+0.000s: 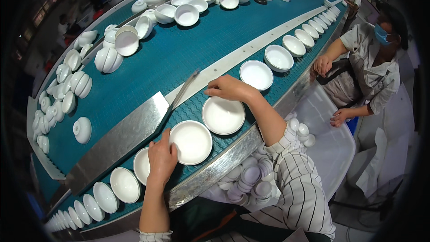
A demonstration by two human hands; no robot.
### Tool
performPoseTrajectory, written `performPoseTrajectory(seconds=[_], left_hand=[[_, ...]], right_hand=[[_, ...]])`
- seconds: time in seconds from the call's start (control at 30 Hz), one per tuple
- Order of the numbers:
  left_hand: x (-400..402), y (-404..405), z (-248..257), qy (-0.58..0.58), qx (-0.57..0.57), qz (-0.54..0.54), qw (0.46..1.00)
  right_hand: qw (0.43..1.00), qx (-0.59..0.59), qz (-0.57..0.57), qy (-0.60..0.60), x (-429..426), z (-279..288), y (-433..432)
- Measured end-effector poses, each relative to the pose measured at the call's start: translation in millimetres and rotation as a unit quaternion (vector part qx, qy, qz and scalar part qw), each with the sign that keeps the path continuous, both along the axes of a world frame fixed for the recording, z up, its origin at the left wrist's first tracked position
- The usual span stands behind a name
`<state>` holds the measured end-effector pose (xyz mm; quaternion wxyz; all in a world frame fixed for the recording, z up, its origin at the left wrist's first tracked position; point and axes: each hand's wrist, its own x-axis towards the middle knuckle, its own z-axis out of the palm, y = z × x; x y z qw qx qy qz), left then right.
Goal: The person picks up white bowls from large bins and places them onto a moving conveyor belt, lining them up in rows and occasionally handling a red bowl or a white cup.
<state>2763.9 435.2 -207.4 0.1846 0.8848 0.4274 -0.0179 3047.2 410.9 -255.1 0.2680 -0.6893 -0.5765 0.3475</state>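
A single row of white ceramic bowls runs along the near lane of a teal conveyor belt (208,148). My left hand (162,159) is at the left rim of one white bowl (193,143), its thumb over the edge and its fingers along the outer side. Just left of it, another bowl (141,166) is partly covered by that hand. My right hand (230,88) reaches over the far rim of the adjacent bowl (223,116). Its fingers are bent, and their contact with the rim is hidden.
A white guide rail (242,53) and a metal plate (117,144) divide the belt lanes. Beyond them lie piled bowls (186,15) and an overturned one (82,130). Below the metal belt edge (215,174), a plastic bin (336,161) holds small bowls. A masked co-worker (369,53) stands at right.
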Motion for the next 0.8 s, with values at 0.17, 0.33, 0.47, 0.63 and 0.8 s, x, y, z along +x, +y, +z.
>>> performPoseTrajectory(seconds=[0.17,0.33,0.47,0.63,0.8], left_hand=[[18.4,0.1,6.4,-0.104,0.034,0.014,0.994],[55.2,-12.0,6.9,-0.188,0.069,-0.044,0.979],[78.9,-19.9,0.4,-0.138,0.017,-0.038,0.99],[94.1,-19.4,-2.2,-0.006,-0.005,-0.002,1.0],[121.7,-26.5,13.3,-0.09,0.022,-0.011,0.996]], right_hand=[[0.964,0.163,-0.189,-0.093,57.2,-16.9,-3.0],[0.972,-0.034,-0.197,-0.126,99.9,-20.0,-23.6],[0.983,-0.046,-0.089,-0.152,100.8,-8.9,-25.3],[0.989,0.07,-0.123,-0.043,124.1,-4.2,-24.4],[0.935,0.148,-0.248,-0.205,184.5,-42.9,-34.0]])
